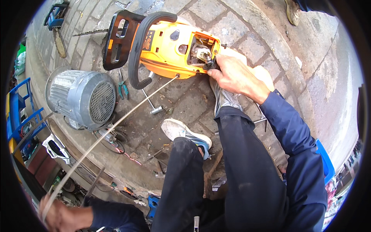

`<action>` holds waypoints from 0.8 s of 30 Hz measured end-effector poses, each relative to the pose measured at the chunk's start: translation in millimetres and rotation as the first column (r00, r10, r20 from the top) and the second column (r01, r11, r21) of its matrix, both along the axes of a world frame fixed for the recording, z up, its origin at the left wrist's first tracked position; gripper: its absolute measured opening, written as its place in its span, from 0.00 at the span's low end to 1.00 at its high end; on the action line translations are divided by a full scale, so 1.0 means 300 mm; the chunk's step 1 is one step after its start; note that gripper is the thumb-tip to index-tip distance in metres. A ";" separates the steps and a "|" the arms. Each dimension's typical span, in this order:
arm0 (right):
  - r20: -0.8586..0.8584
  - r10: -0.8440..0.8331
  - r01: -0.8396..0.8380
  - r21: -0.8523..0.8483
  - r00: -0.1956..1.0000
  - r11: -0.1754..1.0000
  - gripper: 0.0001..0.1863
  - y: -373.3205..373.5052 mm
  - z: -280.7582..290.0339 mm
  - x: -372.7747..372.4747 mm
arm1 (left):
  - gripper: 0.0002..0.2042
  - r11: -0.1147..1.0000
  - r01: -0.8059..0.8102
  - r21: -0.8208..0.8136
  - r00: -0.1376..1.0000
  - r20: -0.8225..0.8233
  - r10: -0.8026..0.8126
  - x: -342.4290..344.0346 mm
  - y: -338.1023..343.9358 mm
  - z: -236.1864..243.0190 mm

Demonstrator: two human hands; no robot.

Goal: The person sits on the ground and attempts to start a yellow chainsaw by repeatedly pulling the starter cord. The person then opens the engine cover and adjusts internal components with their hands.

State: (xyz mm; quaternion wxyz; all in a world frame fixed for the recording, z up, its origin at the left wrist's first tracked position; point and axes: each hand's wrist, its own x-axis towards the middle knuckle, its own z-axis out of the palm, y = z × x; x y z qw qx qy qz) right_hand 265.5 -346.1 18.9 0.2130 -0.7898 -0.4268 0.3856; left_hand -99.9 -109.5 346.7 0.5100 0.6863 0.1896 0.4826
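An orange chainsaw (164, 58) sits on the paving in front of me, its black front handle (136, 50) and dark hand guard (115, 40) toward the left. Its top cover is off, so the metal engine parts (201, 52) show in the opening. My right hand (239, 77) is closed around the saw's rear end, with the thumb beside the opening. A pale starter cord (116, 124) runs taut from a hole in the saw's side to my left hand (63, 216). That hand, blurred at the lower left, is closed on the cord's end; any pull handle is hidden.
A grey electric motor (81, 96) stands left of the saw, near green-handled pliers (123, 89) and a T-handle socket wrench (156, 110). Another chainsaw (57, 23) lies at the far left. My shoes flank the work area. Another person's shoe (293, 12) shows at the top right.
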 end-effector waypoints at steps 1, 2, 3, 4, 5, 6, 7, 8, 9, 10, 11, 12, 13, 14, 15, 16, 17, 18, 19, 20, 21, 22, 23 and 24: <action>-0.005 0.011 -0.011 0.010 1.000 1.000 0.19 0.017 0.007 -0.012 | 0.15 0.988 -0.031 -0.152 0.986 -0.165 0.006 0.035 -0.037 -0.138; -0.010 0.017 -0.017 0.007 1.000 1.000 0.19 0.024 0.009 -0.022 | 0.13 0.941 -0.077 -0.329 0.950 -0.312 -0.031 0.089 -0.070 -0.301; -0.001 0.002 -0.002 -0.005 1.000 1.000 0.19 0.006 0.003 -0.018 | 0.12 0.849 -0.101 -0.519 0.904 -0.404 -0.140 0.158 -0.099 -0.490; -0.003 -0.004 0.004 -0.006 1.000 1.000 0.19 0.000 0.001 -0.015 | 0.14 0.746 -0.085 -0.661 0.836 -0.455 -0.307 0.226 -0.142 -0.632; -0.004 -0.011 0.011 -0.011 1.000 1.000 0.19 -0.005 -0.004 -0.009 | 0.10 0.860 -0.237 -0.453 0.554 -0.790 -0.263 0.375 -0.217 -0.755; -0.006 -0.015 0.015 -0.003 1.000 1.000 0.19 -0.007 -0.006 0.000 | 0.10 0.877 -0.012 -0.480 0.419 -0.799 -0.431 0.474 -0.257 -0.812; -0.008 -0.013 0.013 0.010 1.000 1.000 0.19 -0.008 -0.009 -0.001 | 0.11 0.871 0.056 -0.489 0.362 -0.803 -0.474 0.507 -0.293 -0.879; -0.008 -0.012 0.012 0.017 1.000 1.000 0.19 -0.011 -0.013 -0.003 | 0.11 0.857 0.042 -0.513 0.399 -0.778 -0.486 0.534 -0.324 -0.936; -0.011 -0.021 0.021 0.014 1.000 1.000 0.18 -0.010 -0.008 -0.006 | 0.11 0.838 0.001 -0.546 0.436 -0.753 -0.492 0.550 -0.321 -0.948; -0.014 -0.030 0.030 0.011 0.999 0.999 0.18 -0.008 0.002 -0.008 | 0.10 0.815 -0.039 -0.578 0.474 -0.728 -0.495 0.561 -0.316 -0.957; -0.017 -0.042 0.042 0.008 0.999 0.999 0.18 -0.009 0.006 -0.008 | 0.10 0.789 -0.074 -0.610 0.511 -0.703 -0.495 0.568 -0.309 -0.963; -0.024 -0.044 0.044 0.009 0.999 0.999 0.18 -0.013 0.003 -0.008 | 0.09 0.735 -0.091 -0.672 0.584 -0.633 -0.508 0.566 -0.300 -0.969; -0.031 -0.047 0.047 0.011 0.998 0.999 0.18 -0.017 -0.003 -0.007 | 0.09 0.728 -0.100 -0.678 0.577 -0.636 -0.512 0.558 -0.301 -0.975; -0.034 -0.049 0.050 0.014 0.998 0.999 0.18 -0.016 -0.005 -0.006 | 0.09 0.723 -0.108 -0.682 0.573 -0.637 -0.515 0.545 -0.306 -0.981; -0.023 -0.045 0.045 0.007 0.999 0.999 0.18 -0.013 -0.004 -0.008 | 0.08 0.717 -0.116 -0.687 0.569 -0.638 -0.519 0.532 -0.313 -0.991; -0.011 -0.042 0.042 0.000 0.999 0.999 0.18 -0.010 -0.002 -0.013 | 0.09 0.743 -0.092 -0.663 0.600 -0.632 -0.490 0.523 -0.330 -1.012; 0.001 -0.040 0.040 -0.012 0.999 0.999 0.18 -0.014 -0.002 -0.017 | 0.09 0.731 -0.106 -0.674 0.599 -0.630 -0.494 0.524 -0.338 -1.010; -0.004 -0.058 0.058 0.011 0.998 0.998 0.17 -0.019 -0.009 -0.022 | 0.09 0.719 -0.121 -0.684 0.598 -0.628 -0.497 0.526 -0.344 -1.008; -0.010 -0.075 0.076 0.034 0.997 0.997 0.17 -0.025 -0.022 -0.029 | 0.09 0.707 -0.135 -0.694 0.597 -0.627 -0.500 0.528 -0.347 -1.006; -0.017 -0.091 0.092 0.056 0.996 0.994 0.17 -0.030 -0.028 -0.034 | 0.08 0.679 -0.160 -0.717 0.611 -0.612 -0.502 0.530 -0.349 -1.002; -0.017 -0.109 0.110 0.061 0.994 0.992 0.17 -0.036 -0.028 -0.040 | 0.08 0.682 -0.159 -0.714 0.608 -0.615 -0.502 0.528 -0.350 -1.005; -0.017 -0.127 0.127 0.066 0.992 0.990 0.17 -0.043 -0.025 -0.048 | 0.08 0.685 -0.159 -0.711 0.605 -0.618 -0.502 0.524 -0.349 -1.010; -0.016 -0.147 0.148 0.071 0.989 0.987 0.17 -0.049 -0.024 -0.055 | 0.08 0.687 -0.156 -0.709 0.601 -0.621 -0.504 0.524 -0.348 -1.014; -0.023 -0.177 0.179 0.087 0.984 0.980 0.17 -0.055 -0.028 -0.064 | 0.08 0.676 -0.162 -0.719 0.613 -0.610 -0.502 0.527 -0.349 -1.015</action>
